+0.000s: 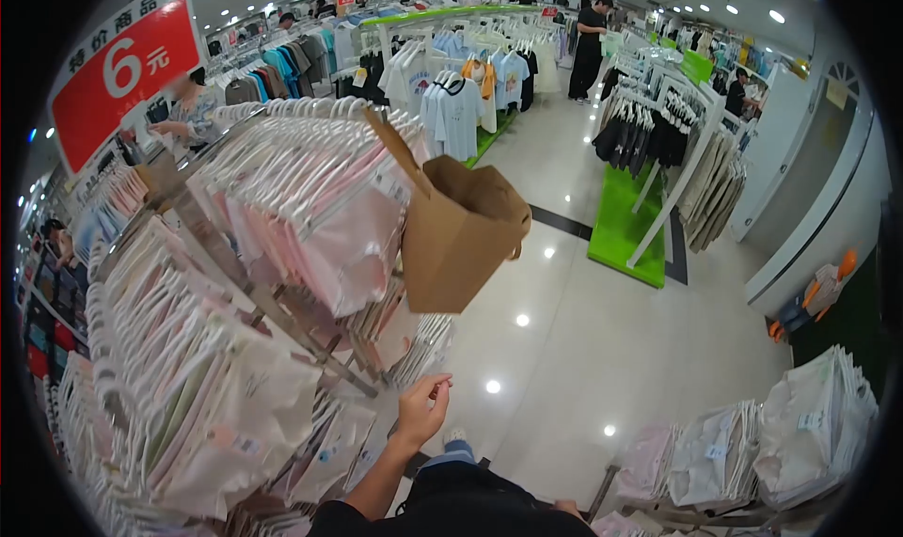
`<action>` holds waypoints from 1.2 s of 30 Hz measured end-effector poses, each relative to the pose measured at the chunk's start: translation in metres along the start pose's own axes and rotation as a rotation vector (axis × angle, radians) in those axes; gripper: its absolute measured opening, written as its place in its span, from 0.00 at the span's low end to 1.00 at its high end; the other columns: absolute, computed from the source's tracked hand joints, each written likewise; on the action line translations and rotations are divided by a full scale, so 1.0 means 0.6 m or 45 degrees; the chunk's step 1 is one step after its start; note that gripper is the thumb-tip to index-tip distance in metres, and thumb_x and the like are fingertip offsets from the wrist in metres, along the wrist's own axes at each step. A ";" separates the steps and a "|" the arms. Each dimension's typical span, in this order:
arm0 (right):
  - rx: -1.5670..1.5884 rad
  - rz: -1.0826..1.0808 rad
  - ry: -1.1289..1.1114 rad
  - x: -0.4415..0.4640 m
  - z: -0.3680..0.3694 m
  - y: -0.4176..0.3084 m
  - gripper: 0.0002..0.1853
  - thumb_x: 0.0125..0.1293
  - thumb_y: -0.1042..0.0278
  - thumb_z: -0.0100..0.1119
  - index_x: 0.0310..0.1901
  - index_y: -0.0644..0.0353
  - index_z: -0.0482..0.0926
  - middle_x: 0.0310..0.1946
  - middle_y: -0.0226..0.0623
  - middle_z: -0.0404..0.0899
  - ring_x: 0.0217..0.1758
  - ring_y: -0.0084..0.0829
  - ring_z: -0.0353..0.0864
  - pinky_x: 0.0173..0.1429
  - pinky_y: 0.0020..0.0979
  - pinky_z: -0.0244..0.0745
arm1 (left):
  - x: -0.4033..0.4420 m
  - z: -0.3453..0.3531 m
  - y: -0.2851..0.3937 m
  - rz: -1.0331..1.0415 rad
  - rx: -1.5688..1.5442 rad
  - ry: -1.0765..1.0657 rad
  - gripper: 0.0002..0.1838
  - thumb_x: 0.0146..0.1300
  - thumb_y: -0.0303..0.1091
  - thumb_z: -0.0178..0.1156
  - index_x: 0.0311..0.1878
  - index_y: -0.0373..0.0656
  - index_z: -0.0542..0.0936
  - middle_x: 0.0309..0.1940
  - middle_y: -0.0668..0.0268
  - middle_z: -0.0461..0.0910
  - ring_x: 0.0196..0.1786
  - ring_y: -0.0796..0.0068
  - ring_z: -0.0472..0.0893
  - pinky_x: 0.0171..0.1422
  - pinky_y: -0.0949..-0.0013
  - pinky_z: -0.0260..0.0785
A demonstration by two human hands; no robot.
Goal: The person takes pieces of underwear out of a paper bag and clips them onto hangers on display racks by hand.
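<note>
My left hand is low in the middle of the view, beside the clothes rack. Its fingers curl in towards the thumb, and I see nothing in them. Above it, a brown paper bag with its top open hangs at the end of the rack, apart from the hand. Pale pink garments on white hangers crowd the rail next to the bag. Nearer to me on the left hang cream garments. Only a sliver of my right hand shows at the bottom edge; its fingers are hidden.
A red price sign stands over the rack at upper left. Tiled floor runs ahead, with a green display platform on the right. Packed garments hang at lower right. A person in black stands far off.
</note>
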State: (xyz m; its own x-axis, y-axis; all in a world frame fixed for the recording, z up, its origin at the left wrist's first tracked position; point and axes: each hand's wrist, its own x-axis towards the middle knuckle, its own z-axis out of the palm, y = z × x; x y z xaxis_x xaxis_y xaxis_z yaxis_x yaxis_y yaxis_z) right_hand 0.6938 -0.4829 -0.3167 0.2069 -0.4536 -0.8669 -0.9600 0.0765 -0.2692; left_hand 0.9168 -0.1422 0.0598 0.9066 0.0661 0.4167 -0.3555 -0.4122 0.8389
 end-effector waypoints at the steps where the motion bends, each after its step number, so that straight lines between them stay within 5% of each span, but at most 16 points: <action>1: 0.228 0.191 0.110 0.039 -0.013 0.027 0.08 0.51 0.70 0.40 0.25 0.65 0.68 0.14 0.40 0.70 0.12 0.29 0.68 0.13 0.30 0.64 | 0.031 0.005 -0.002 0.049 -0.011 0.009 0.07 0.49 0.22 0.50 0.33 0.36 0.73 0.23 0.62 0.74 0.23 0.75 0.74 0.27 0.78 0.65; 5: 0.455 -0.010 0.233 0.068 -0.071 -0.021 0.07 0.50 0.73 0.39 0.22 0.66 0.66 0.13 0.39 0.68 0.13 0.28 0.68 0.12 0.28 0.64 | 0.128 0.025 -0.017 0.143 -0.031 -0.034 0.07 0.47 0.20 0.50 0.32 0.36 0.73 0.22 0.61 0.74 0.24 0.74 0.75 0.28 0.76 0.67; 10: 0.789 -0.439 0.197 -0.067 -0.100 -0.276 0.04 0.47 0.75 0.42 0.19 0.64 0.67 0.10 0.35 0.66 0.12 0.25 0.67 0.15 0.23 0.64 | 0.202 0.037 -0.017 0.461 0.040 -0.004 0.09 0.42 0.18 0.51 0.31 0.33 0.73 0.23 0.60 0.74 0.24 0.70 0.75 0.27 0.75 0.67; 14: 0.427 -0.873 0.281 -0.111 -0.105 -0.469 0.08 0.51 0.69 0.45 0.23 0.64 0.70 0.15 0.35 0.70 0.15 0.22 0.68 0.19 0.20 0.64 | 0.236 0.032 -0.004 0.633 0.084 0.093 0.12 0.40 0.17 0.49 0.32 0.34 0.71 0.23 0.58 0.74 0.23 0.66 0.74 0.27 0.72 0.66; 17: 0.277 -1.248 0.254 -0.118 -0.108 -0.623 0.08 0.52 0.69 0.47 0.26 0.66 0.70 0.16 0.34 0.71 0.18 0.20 0.68 0.22 0.19 0.63 | 0.274 0.035 -0.005 0.966 0.033 0.415 0.07 0.51 0.30 0.47 0.31 0.36 0.69 0.22 0.58 0.73 0.23 0.65 0.73 0.25 0.69 0.66; 21: 0.124 -1.458 0.066 -0.128 -0.098 -0.820 0.08 0.53 0.70 0.47 0.28 0.67 0.70 0.18 0.34 0.71 0.20 0.19 0.68 0.25 0.19 0.63 | 0.338 0.045 0.017 1.273 0.246 0.873 0.17 0.58 0.43 0.39 0.27 0.38 0.67 0.21 0.60 0.73 0.24 0.66 0.73 0.24 0.69 0.66; 25: -0.118 -1.552 -0.151 -0.125 -0.086 -0.950 0.09 0.54 0.69 0.47 0.29 0.68 0.70 0.19 0.34 0.72 0.21 0.20 0.69 0.26 0.19 0.64 | 0.376 0.026 0.074 1.158 0.573 0.282 0.20 0.58 0.44 0.38 0.26 0.37 0.70 0.20 0.60 0.73 0.21 0.69 0.73 0.23 0.72 0.67; 28: -0.317 -1.567 -0.264 -0.110 -0.072 -1.011 0.09 0.54 0.69 0.47 0.29 0.68 0.70 0.20 0.34 0.72 0.22 0.20 0.70 0.27 0.20 0.65 | 0.403 0.017 0.110 1.144 0.335 0.133 0.19 0.57 0.45 0.41 0.27 0.37 0.72 0.20 0.60 0.74 0.20 0.72 0.72 0.22 0.73 0.67; 31: -0.444 -1.503 -0.426 -0.086 -0.054 -1.048 0.10 0.53 0.68 0.47 0.29 0.68 0.71 0.21 0.36 0.73 0.23 0.21 0.71 0.28 0.21 0.67 | 0.427 0.002 0.151 0.980 0.544 0.020 0.17 0.55 0.44 0.45 0.26 0.38 0.73 0.17 0.64 0.72 0.19 0.72 0.72 0.23 0.73 0.65; 34: -0.624 -1.556 -0.512 -0.062 -0.022 -1.070 0.11 0.53 0.68 0.47 0.30 0.69 0.71 0.21 0.37 0.73 0.24 0.23 0.72 0.29 0.22 0.68 | 0.479 0.020 0.208 0.220 1.221 -0.346 0.15 0.52 0.41 0.48 0.23 0.38 0.73 0.15 0.65 0.71 0.20 0.67 0.72 0.25 0.71 0.64; 36: -0.737 -1.631 -0.572 -0.054 -0.001 -1.078 0.11 0.53 0.67 0.47 0.30 0.69 0.71 0.21 0.37 0.73 0.24 0.23 0.72 0.30 0.22 0.68 | 0.503 0.013 0.201 -0.078 1.295 -0.524 0.14 0.50 0.41 0.49 0.24 0.38 0.72 0.20 0.62 0.72 0.24 0.65 0.71 0.27 0.67 0.62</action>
State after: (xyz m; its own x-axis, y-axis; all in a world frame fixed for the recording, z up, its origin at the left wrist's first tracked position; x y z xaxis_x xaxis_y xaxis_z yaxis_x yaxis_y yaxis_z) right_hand 1.3081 -0.5182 -0.1145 0.8894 0.3789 -0.2558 0.0013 -0.5616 -0.8274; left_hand 1.1491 -0.1792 0.2842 0.9900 -0.1182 0.0772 -0.1253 -0.9876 0.0948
